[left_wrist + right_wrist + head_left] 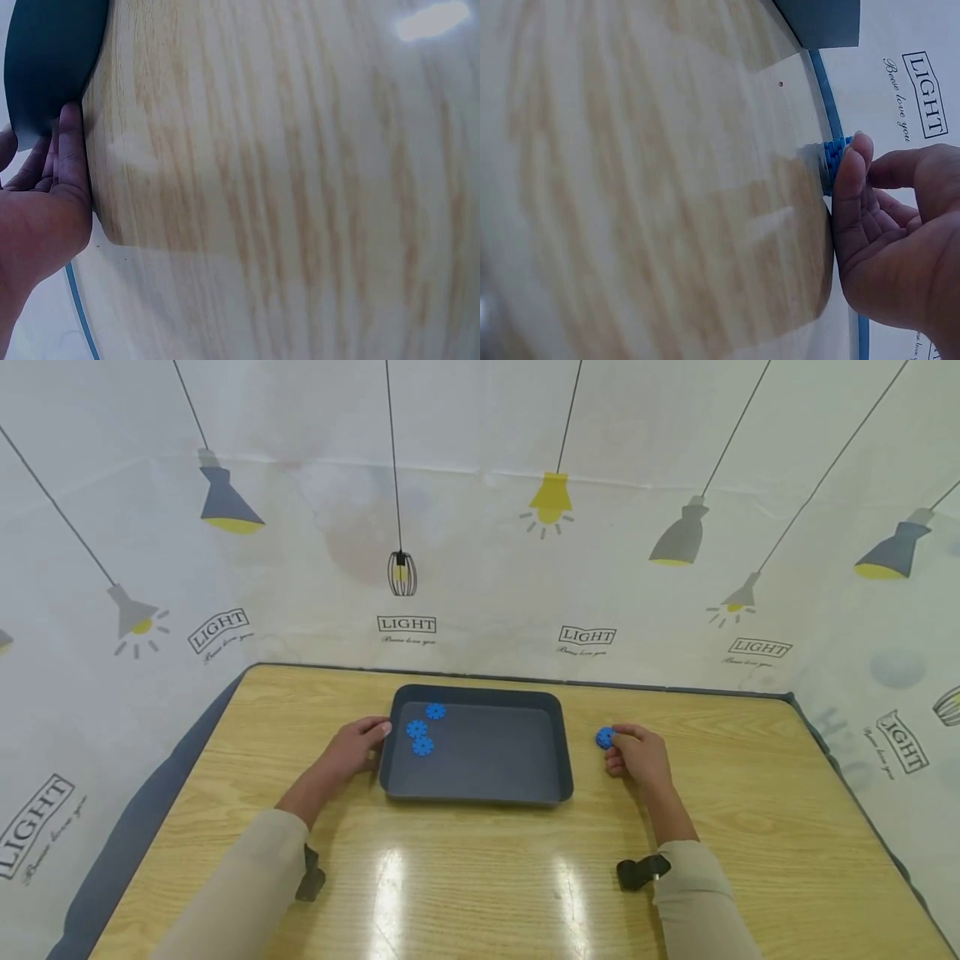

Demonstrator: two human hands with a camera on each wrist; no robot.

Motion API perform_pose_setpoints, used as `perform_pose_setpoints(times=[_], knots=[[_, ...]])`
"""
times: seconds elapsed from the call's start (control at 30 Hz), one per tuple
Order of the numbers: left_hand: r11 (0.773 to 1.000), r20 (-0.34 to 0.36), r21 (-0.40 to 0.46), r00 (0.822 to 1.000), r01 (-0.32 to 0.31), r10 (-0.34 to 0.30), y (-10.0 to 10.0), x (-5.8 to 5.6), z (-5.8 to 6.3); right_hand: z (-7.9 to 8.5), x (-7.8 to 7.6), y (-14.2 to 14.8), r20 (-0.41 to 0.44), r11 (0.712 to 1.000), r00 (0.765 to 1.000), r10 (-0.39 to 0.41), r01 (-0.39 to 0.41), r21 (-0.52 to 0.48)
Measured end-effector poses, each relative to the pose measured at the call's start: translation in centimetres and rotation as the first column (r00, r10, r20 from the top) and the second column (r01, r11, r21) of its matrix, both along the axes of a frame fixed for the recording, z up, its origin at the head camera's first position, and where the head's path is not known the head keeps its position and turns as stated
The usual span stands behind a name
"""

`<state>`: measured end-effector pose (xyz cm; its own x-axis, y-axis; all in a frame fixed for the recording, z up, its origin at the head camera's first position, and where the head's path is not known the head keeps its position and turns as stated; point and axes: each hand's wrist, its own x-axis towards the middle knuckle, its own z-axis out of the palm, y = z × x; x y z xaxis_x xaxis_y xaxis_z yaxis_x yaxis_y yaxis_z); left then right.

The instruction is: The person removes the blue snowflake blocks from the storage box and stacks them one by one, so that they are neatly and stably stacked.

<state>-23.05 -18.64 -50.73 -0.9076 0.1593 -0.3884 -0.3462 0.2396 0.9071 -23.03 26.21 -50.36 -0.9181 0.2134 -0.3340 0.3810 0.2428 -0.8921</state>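
A dark grey rectangular tray (495,756) lies on the wooden table, its left wall gripped by my left hand (351,750) with the thumb at the rim. In the left wrist view the fingers (71,146) lie against the outside of the tray wall (56,60). Three flat blue notched discs (436,712) are inside the tray near its left end. To the right of the tray, my right hand (641,757) pinches at a small stack of the same blue discs (604,738). Layered edges of the stack (832,161) show beside the fingertips in the right wrist view; the hand hides the rest.
The table (465,868) has a pale wood top with glossy light reflections. Behind it and at both sides hangs a white cloth (480,543) printed with lamps. Black wrist cameras (637,872) sit at both sleeves.
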Motion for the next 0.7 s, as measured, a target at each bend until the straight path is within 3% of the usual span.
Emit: perform_pose_setpoints(times=[0.4,0.7], knots=[[1.0,0.005,-0.001,1.0,-0.003,0.003,0.1,0.2,0.2,0.8,-0.4,0.2,0.011,0.999,1.0,-0.008,0.007,0.042],[1.0,-0.001,-0.006,1.0,0.001,-0.001,0.0,0.2,0.2,3.5,-2.8,-2.4,-0.074,0.992,0.992,0.104,-0.098,0.079]])
